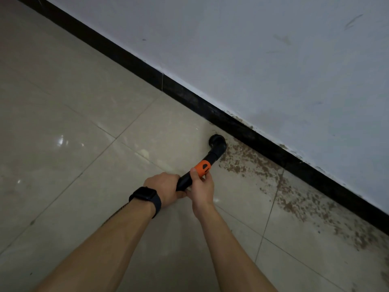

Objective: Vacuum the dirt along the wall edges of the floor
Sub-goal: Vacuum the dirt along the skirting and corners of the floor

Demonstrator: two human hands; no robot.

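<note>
Vacuum wand [195,171]: I grip it with both hands, left hand [164,189] wrapped round the lower tube, right hand [201,187] pinching by the orange collar [203,167]. Its round brush nozzle [216,142] works the floor just beside the black skirting [263,144]. Next, I judge, sweep right through the brown dirt [294,199]; nothing blocks it.

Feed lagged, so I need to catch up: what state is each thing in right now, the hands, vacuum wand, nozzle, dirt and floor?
left hand: shut on the wand's lower end.
right hand: shut on the wand, by the orange collar.
vacuum wand: tilted, pointing toward the baseboard.
nozzle: down at the floor edge beside the baseboard.
dirt: brown patches spread along the wall, right of the nozzle.
floor: tiles left of the nozzle look clean.
</note>
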